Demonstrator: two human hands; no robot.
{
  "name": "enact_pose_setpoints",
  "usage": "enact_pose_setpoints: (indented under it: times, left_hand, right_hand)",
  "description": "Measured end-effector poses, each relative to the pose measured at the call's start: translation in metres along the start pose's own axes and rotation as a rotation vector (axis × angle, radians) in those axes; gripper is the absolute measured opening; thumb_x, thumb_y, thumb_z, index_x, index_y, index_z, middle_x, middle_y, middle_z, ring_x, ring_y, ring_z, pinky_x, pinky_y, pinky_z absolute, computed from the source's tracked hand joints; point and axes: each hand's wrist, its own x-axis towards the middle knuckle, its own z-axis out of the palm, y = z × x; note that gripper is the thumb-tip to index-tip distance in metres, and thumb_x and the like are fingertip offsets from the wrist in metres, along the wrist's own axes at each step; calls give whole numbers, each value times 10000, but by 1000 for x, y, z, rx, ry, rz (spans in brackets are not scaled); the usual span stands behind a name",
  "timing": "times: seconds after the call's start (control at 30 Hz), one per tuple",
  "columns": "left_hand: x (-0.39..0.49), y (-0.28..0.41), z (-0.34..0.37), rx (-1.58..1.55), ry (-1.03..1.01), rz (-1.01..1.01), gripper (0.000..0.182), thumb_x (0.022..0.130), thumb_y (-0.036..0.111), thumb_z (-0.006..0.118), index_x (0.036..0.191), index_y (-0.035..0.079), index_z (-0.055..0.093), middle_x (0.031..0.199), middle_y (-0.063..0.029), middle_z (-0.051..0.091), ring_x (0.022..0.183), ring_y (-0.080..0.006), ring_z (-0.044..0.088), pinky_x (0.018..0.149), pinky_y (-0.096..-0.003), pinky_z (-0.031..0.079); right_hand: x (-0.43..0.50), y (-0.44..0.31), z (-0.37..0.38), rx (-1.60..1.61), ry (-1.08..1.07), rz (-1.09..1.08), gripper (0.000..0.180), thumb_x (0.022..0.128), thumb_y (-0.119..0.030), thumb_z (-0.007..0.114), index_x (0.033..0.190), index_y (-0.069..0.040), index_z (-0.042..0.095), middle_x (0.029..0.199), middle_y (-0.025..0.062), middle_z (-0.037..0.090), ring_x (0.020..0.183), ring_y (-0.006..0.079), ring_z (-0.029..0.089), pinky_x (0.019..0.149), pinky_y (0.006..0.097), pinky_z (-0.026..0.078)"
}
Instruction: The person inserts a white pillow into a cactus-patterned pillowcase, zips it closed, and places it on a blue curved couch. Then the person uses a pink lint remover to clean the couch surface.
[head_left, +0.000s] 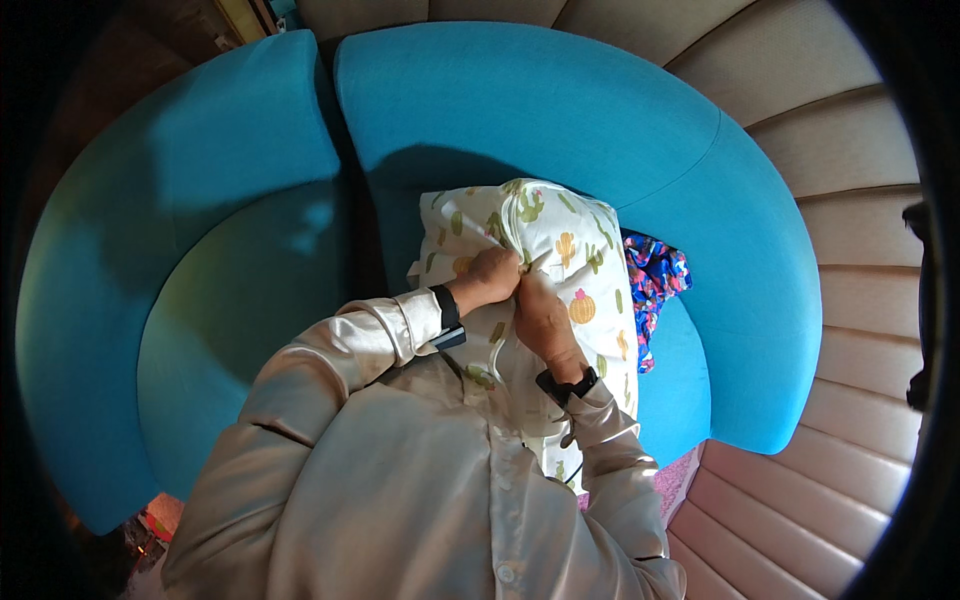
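Observation:
A white fabric bag or cover (600, 300) printed with green and orange cacti lies on the blue sofa before me, bulky and upright at its far end. A raised seam, perhaps a zipper, runs down its middle. My left hand (491, 276) is closed on the cloth at this seam. My right hand (544, 319) pinches the same spot from the right, its fingertips close to the left hand's. What exactly lies between the fingers is hidden. Both wrists wear black bands.
The curved blue sofa (525, 82) surrounds the work, with a dark gap between its two sections. A blue and pink patterned cloth (651, 281) lies at the bag's right side. Beige padded wall panels (862, 225) rise behind the sofa on the right.

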Motion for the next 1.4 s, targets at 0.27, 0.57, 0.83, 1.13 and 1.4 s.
enact_pose_setpoints:
  times: [0.27, 0.57, 0.83, 1.13, 1.4]
  left_hand:
    - [-22, 13, -1, 181, 49, 164, 176, 831, 205, 667, 815, 50, 749, 828, -215, 743, 806, -404, 748, 697, -498, 591]
    - [-22, 20, 16, 372, 75, 166, 118, 835, 177, 664, 823, 122, 768, 809, -141, 763, 743, -313, 765, 597, -471, 582]
    - [-28, 20, 16, 404, 113, 186, 151, 842, 156, 654, 771, 131, 785, 761, -110, 762, 726, -287, 764, 538, -455, 559]
    - [-36, 24, 3, 428, 53, 279, 95, 799, 137, 692, 782, 122, 784, 771, -93, 764, 738, -272, 762, 538, -450, 550]
    - [-43, 25, -5, 438, 9, 340, 85, 775, 116, 707, 804, 127, 786, 818, -88, 773, 784, -279, 768, 599, -439, 570]
  right_hand:
    - [61, -8, -65, -336, -165, -116, 107, 940, -105, 576, 993, -45, 647, 864, 182, 704, 777, 389, 721, 670, 494, 569]
    - [158, 38, -37, 47, -8, -9, 315, 931, -243, 747, 1107, -13, 622, 1098, 255, 695, 994, 458, 682, 815, 510, 569]
    - [166, 35, -29, 190, 22, 11, 236, 870, -177, 797, 953, -7, 657, 873, 223, 710, 792, 420, 695, 709, 461, 561]
    - [154, 40, -35, 190, -5, -124, 165, 876, -110, 776, 896, 5, 660, 798, 196, 692, 688, 362, 655, 661, 420, 531]
    - [152, 30, -34, 81, -1, -100, 170, 927, -141, 734, 1010, -51, 617, 855, 217, 718, 796, 417, 701, 690, 456, 550]
